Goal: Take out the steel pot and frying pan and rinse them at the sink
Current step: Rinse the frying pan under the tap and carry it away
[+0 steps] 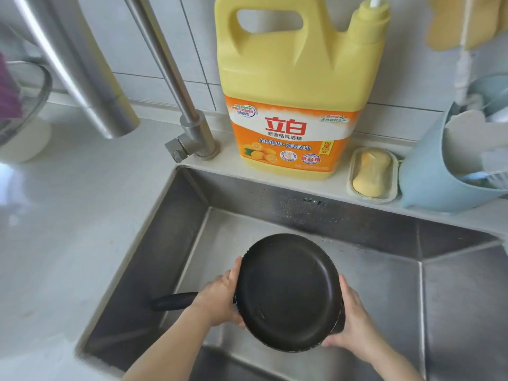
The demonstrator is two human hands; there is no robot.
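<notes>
A black frying pan (287,291) is held over the steel sink (176,243), tilted so its inside faces me. Its black handle (173,301) sticks out to the left, behind my left wrist. My left hand (220,298) grips the pan's left rim. On the opposite side my right hand (350,317) holds the lower right rim. No water is seen running from the faucet (189,125). The steel pot is not in view.
A big yellow detergent jug (291,86) stands on the ledge behind the sink. A yellow soap bar in a dish (372,174) lies right of it, then a blue holder (428,177). A glass bowl (24,105) sits far left on the white counter (68,215).
</notes>
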